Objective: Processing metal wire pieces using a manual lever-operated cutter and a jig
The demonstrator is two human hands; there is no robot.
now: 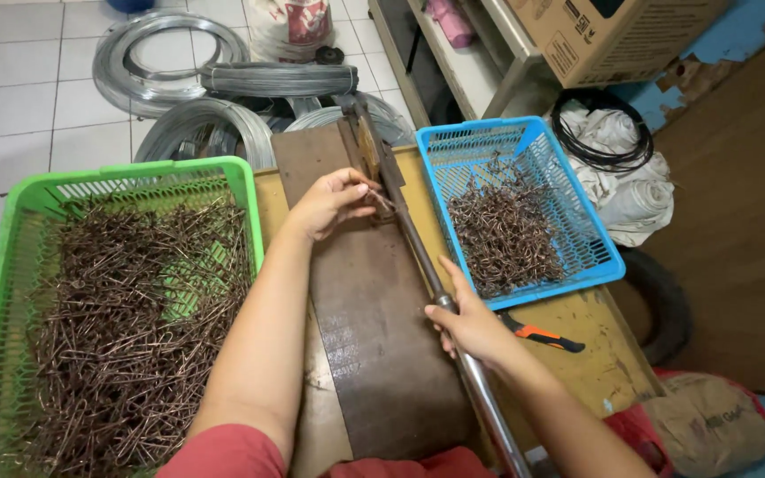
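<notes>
Two baskets flank a dark steel plate [374, 336] on a wooden bench [577, 327]: a green basket [11, 230] on the left, heaped with straight-legged brown wire pieces, and a blue basket [524, 142] on the right, part filled with bent pieces.

A long metal lever [436, 283] is hinged at the far end of the plate and runs back toward the person. The right hand [475, 327] is wrapped around the lever's shiny lower shaft, fingers closed on it. The left hand [334, 202] is pinched shut at the hinge end, where a small wire piece [381, 200] appears to be held against the lever; the exact seating cannot be made out.

An orange-handled tool [542, 335] lies on the bench just beside the right wrist. Coils of grey wire [179, 62] are stacked on the tiled floor beyond.

Risks, as judged:
- Left fingertips sit touching the working joint; they could be nipped if the lever is swung before they are drawn clear.
- The wire piece could slip or bend crooked if loosely seated.
- The orange tool could be knocked off the bench by the right forearm.
</notes>
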